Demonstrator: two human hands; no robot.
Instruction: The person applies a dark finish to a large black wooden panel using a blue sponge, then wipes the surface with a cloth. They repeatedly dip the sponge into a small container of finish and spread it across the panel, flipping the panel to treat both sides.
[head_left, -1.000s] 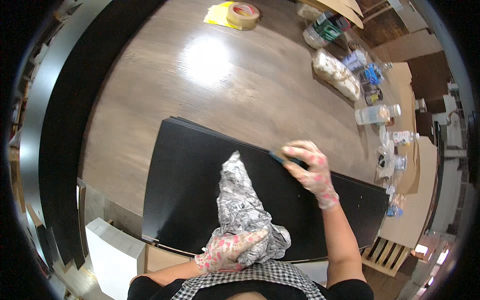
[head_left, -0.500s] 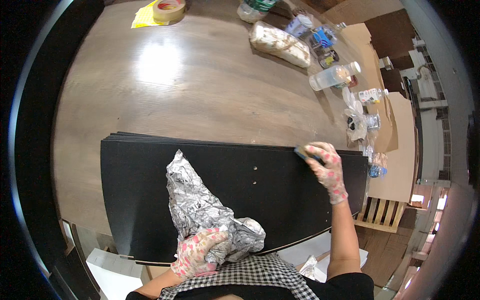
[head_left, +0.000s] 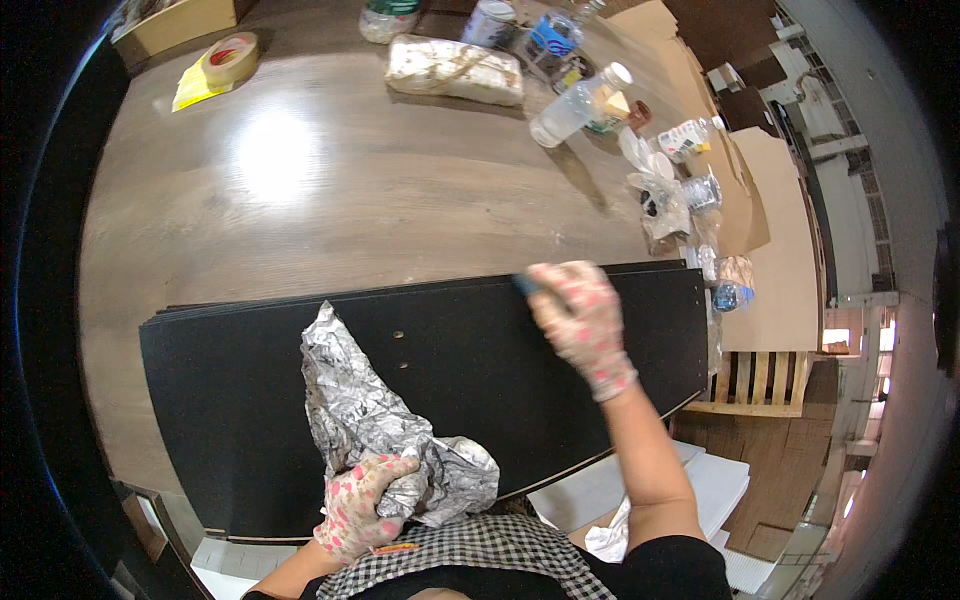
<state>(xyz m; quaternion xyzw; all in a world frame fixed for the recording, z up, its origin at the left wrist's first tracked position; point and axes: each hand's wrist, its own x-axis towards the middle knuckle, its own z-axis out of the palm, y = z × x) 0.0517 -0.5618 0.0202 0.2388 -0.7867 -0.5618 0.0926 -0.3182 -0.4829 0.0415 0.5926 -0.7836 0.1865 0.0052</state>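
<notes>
A stack of thin black boards with a curved near edge lies in front of me. My left hand, in a white glove with pink spots, is closed on a crumpled silver foil-like sheet, which spreads over the top board. Farther right, my right hand, in a matching glove and smeared by motion, is at the stack's far edge. It grips a small dark block, mostly hidden by the fingers. Two small holes show in the top board between the sheet and this hand.
Beyond the boards, the wooden table holds a tape roll at far left. A wrapped white bundle, a clear bottle and several other bottles stand or lie at far right. A slatted wooden piece is beyond the right end.
The view has turned, so most things sit farther left in the picture. My right hand's wrist has tilted, and the hand stays at the far edge. My left hand still holds the silver sheet.
</notes>
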